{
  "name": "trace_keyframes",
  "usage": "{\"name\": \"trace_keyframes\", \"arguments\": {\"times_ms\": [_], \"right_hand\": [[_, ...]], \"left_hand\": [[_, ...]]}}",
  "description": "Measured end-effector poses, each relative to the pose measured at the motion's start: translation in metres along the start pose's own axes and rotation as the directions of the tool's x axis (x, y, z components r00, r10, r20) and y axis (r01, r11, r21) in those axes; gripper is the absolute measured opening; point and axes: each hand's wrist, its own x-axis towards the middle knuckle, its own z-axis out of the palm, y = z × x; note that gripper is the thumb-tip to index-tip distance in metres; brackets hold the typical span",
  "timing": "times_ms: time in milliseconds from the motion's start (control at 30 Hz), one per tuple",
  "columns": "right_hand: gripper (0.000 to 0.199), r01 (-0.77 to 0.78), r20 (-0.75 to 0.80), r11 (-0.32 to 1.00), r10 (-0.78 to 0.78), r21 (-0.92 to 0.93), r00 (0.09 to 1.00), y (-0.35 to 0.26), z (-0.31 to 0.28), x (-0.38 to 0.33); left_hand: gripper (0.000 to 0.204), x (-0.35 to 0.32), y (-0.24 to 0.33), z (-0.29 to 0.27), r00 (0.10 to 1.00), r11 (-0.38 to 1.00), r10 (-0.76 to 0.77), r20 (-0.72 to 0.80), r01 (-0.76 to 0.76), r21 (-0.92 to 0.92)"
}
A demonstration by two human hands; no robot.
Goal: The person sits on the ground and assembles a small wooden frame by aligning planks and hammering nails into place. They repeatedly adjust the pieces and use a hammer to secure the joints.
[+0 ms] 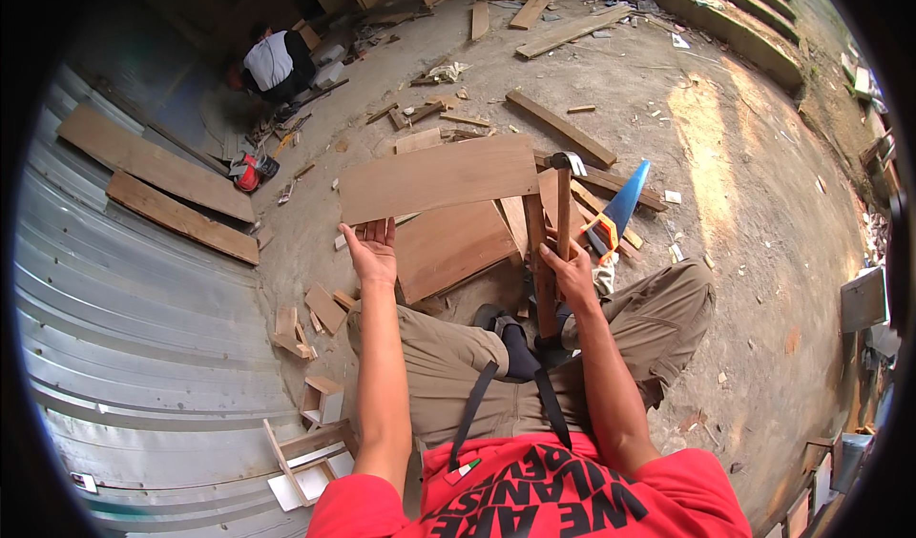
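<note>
The head view looks down at your two hands. Your left hand (372,250) is open, palm up, with its fingers under the near edge of a wide plywood sheet (439,177), so the board seems to rest on them and tip up a little. Your right hand (570,273) is closed around the wooden handle of a hammer (563,204). The hammer stands straight up with its metal head on top, right by the board's end, close to a thin upright strip of wood (537,261).

You sit with your legs folded, so the work stays close to you. A saw with a blue blade (622,202) lies just past the hammer.

The ground (725,147) is dusty dirt with wood scraps all over. Grey wavy metal sheets (124,290) lie on your left with long planks (153,161) on them. Far off, another person (272,61) crouches by more wood.
</note>
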Motion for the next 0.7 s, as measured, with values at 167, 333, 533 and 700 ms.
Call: {"name": "trace_keyframes", "arguments": {"times_ms": [167, 333, 533, 700], "right_hand": [[0.044, 0.027, 0.038, 1.0, -0.027, 0.01, 0.999, 0.001, 0.002, -0.003], [0.041, 0.018, 0.01, 0.999, -0.018, -0.032, 1.0, 0.011, -0.005, -0.011], [0.04, 0.036, -0.041, 0.998, -0.038, -0.044, 0.998, 0.038, -0.018, -0.008], [0.036, -0.022, -0.22, 0.985, 0.06, 0.171, 0.974, 0.051, -0.035, 0.013]], "left_hand": [[0.044, -0.033, -0.05, 0.044, 0.974, 0.966, -0.174, 0.143, 0.14, 0.218], [0.031, -0.055, -0.13, 0.083, 0.906, 0.874, -0.382, 0.185, 0.288, 0.391], [0.033, -0.039, -0.212, 0.072, 0.902, 0.853, -0.424, 0.085, 0.366, 0.371], [0.037, -0.008, -0.243, 0.068, 0.879, 0.802, -0.476, 0.027, 0.421, 0.423]]}}
